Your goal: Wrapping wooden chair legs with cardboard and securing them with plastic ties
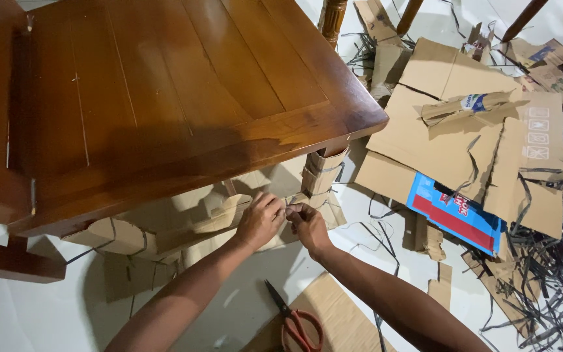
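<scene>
Here, a wooden table [164, 98] fills the upper left of the head cam view, polished brown top w/ panel seams, its near corner leg [322, 171] wrapped in cardboard. Under the table edge a long cardboard wrap [164, 228], bound w/ thin dark strapping, runs along the lower rail toward that leg. To the right, flattened cardboard sheets [464, 143] lie spread on the white floor [34, 313], one blue-and-red printed carton [454, 218] poking from beneath; a tangle of cut black strapping [555, 261] heaps at far right.

Both bare hands meet just below the table corner, at the end of the wrap nearest the leg. Left hand [260, 220] is curled, knuckles up, fingers pinched on smth small at the wrap's edge; right hand [307, 225] is likewise closed, thumb and fingertips nipping the same spot, the two touching. What exactly is pinched, prob. a strap end or tape tab, can't be told: fingers hide it.

Red-handled scissors [298, 322] lie blades apart on a cardboard scrap between the forearms, near but untouched.

Judgement: doing this well looks to need a firm two-finger hold close to the knot or seam, wrists steady, pulling along the strap not against the cardboard, so the wrap doesn't tear.
</scene>
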